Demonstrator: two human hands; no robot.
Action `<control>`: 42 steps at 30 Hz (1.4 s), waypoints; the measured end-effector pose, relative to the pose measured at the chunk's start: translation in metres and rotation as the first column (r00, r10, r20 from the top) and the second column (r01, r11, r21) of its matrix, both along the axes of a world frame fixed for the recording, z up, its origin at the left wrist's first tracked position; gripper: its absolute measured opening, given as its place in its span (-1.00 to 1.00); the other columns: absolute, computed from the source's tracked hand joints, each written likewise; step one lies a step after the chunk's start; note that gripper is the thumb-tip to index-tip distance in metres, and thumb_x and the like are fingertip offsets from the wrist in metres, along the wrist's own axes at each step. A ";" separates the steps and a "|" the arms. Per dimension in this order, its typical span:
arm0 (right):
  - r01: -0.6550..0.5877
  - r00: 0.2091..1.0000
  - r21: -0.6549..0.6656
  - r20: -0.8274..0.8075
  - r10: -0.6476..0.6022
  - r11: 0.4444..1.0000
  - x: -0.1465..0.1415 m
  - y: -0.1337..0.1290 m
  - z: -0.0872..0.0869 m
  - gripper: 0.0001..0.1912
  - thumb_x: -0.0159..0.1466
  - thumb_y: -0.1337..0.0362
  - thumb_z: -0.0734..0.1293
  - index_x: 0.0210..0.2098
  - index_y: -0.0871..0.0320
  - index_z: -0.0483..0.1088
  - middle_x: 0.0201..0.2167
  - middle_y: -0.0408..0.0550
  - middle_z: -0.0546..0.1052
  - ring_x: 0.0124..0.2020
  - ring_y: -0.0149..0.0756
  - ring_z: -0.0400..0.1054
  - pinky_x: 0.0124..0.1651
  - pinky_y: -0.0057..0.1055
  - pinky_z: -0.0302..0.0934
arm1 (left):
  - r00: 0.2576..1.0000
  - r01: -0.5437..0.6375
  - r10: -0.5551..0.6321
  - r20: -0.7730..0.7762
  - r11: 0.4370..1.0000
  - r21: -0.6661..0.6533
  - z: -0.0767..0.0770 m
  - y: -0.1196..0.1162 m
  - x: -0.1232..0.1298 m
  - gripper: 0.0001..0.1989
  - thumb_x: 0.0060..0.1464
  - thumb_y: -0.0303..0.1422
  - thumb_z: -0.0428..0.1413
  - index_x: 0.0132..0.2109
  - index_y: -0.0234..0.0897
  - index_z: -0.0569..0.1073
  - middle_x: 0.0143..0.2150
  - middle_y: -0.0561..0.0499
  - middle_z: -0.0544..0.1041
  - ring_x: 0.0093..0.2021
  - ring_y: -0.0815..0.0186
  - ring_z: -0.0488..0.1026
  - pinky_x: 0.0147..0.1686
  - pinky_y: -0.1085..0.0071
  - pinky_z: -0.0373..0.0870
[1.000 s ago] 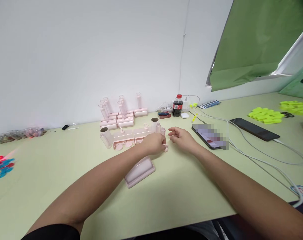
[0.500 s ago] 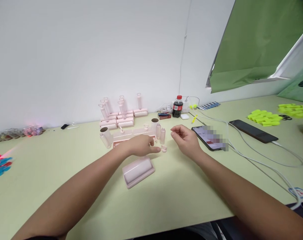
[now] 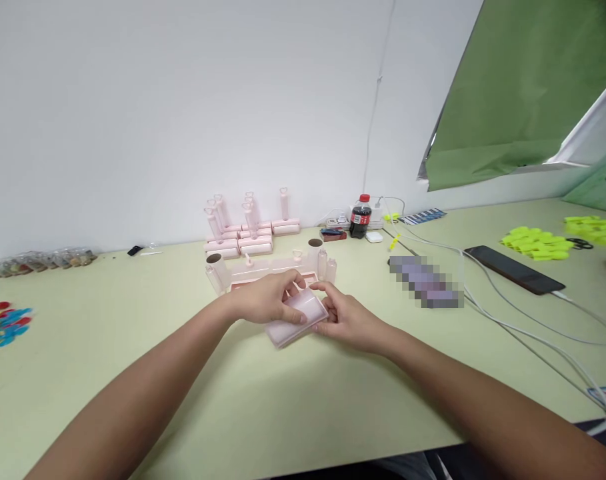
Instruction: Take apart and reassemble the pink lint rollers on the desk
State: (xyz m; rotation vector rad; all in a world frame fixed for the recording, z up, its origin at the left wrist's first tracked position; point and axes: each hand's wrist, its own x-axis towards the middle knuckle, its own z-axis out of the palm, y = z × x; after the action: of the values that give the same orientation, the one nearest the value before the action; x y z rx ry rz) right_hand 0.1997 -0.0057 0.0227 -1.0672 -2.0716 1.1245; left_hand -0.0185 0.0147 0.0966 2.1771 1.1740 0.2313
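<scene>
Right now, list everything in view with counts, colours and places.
Held case: one, pale pink, in both hands
Other cases: several, pink, by wall
Heart-topped tubes: about six, pale pink, above those cases
Open cylinders: two, brown-mouthed, mid-table
Small bottles: two, translucent pink, right of cylinders
Cola bottle: one, dark, red cap, near wall
Phones: two, dark, right; one pixelated
Cables: several, white, right
Neon pieces: two heaps, yellow-green, far right
Plastic pieces: one pile, multicoloured, left edge
Packets: one row, mixed, back left
Green sheet: one, upper right
Table: one, pale green, below
Left hand: one, bare, on case
Right hand: one, bare, case's right end
</scene>
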 end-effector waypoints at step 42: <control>0.191 0.913 0.032 0.362 -0.189 0.981 0.016 0.004 0.018 -0.72 0.19 0.07 0.29 -0.51 0.12 0.35 -0.58 -0.16 0.40 -0.57 -0.38 0.22 -0.56 -0.46 -0.06 | 0.924 0.236 -0.050 -0.378 0.853 0.465 -0.047 0.027 0.039 -0.56 0.02 -0.17 0.09 0.03 -0.24 0.39 -0.11 -0.14 0.51 -0.11 0.03 0.42 -0.21 0.25 0.30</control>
State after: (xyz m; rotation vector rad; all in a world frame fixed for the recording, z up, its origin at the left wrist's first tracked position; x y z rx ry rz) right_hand 0.2158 -0.0021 0.0406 -1.5407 -2.1781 0.8848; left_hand 0.0202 0.0415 0.0492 2.8551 1.2291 0.0833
